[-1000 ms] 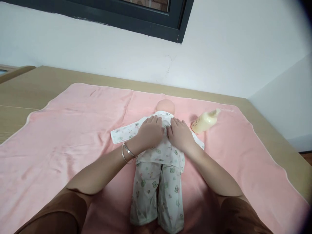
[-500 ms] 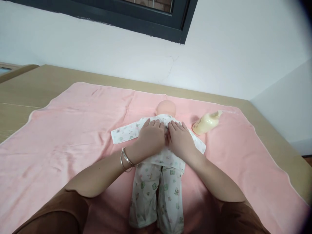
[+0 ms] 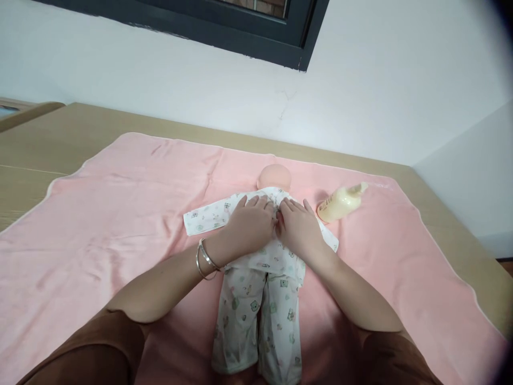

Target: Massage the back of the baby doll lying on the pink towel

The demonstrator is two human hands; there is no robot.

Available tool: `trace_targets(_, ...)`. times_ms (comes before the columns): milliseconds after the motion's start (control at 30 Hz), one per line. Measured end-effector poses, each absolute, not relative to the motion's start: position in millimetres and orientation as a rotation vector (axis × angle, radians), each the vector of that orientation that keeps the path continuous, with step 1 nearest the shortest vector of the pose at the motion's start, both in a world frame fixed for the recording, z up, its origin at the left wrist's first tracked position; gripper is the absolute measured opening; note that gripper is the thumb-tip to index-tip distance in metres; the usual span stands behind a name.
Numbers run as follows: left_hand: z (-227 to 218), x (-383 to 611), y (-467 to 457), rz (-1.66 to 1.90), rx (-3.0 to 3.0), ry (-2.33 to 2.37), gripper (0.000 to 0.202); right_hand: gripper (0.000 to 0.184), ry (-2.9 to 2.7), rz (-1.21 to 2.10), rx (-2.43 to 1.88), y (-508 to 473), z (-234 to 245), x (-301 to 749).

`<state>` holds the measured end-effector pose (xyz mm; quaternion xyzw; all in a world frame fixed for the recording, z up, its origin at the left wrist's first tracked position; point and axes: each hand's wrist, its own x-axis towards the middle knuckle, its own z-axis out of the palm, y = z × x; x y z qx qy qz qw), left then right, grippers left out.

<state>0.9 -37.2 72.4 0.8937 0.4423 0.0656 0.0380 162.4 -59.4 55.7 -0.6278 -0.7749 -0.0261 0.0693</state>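
A baby doll [image 3: 274, 175] lies on its back on a pink blanket [image 3: 120, 214], dressed in a white printed top and trousers [image 3: 258, 315]. My left hand [image 3: 251, 224], with bangles at the wrist, rests flat on the doll's chest, fingers stretched toward the neck. Beside it, my right hand [image 3: 297, 227] lies flat on the same chest, thumbs nearly touching at the top's front. One sleeve [image 3: 206, 216] of the top sticks out to the left. Neither hand holds anything.
A pale yellow bottle [image 3: 340, 202] lies on its side on the blanket, right of the doll's head. The blanket covers a wooden table [image 3: 60, 133] set against a white wall. A dark window frame [image 3: 240, 27] runs above.
Both hands have slid slightly along the doll's chest and stay pressed on the top; the view has shifted a little.
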Motion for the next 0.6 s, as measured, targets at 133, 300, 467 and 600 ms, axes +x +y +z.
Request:
trace_targets(133, 74.7, -2.6, -28.3, 0.266, 2.718, 1.312, 0.038, 0.039, -2.335, -0.11, -1.917, -63.9, 58.2, 161.2)
trace_targets(300, 49.9, 0.2, 8.2, 0.465, 2.596, 1.346, 0.038, 0.058, -2.22, 0.023, -2.141, -43.6, 53.3, 166.9)
trace_targets(467, 30.5, 12.7, 3.1, 0.588, 2.516, 1.581, 0.04, 0.052, -2.176, -0.061, -2.137, -42.1, 49.2, 164.0)
trace_targets(600, 29.4, 16.4, -4.0, 0.614, 2.513, 1.6, 0.04, 0.044, -2.165, -0.071, -2.112, -44.3, 50.4, 163.1)
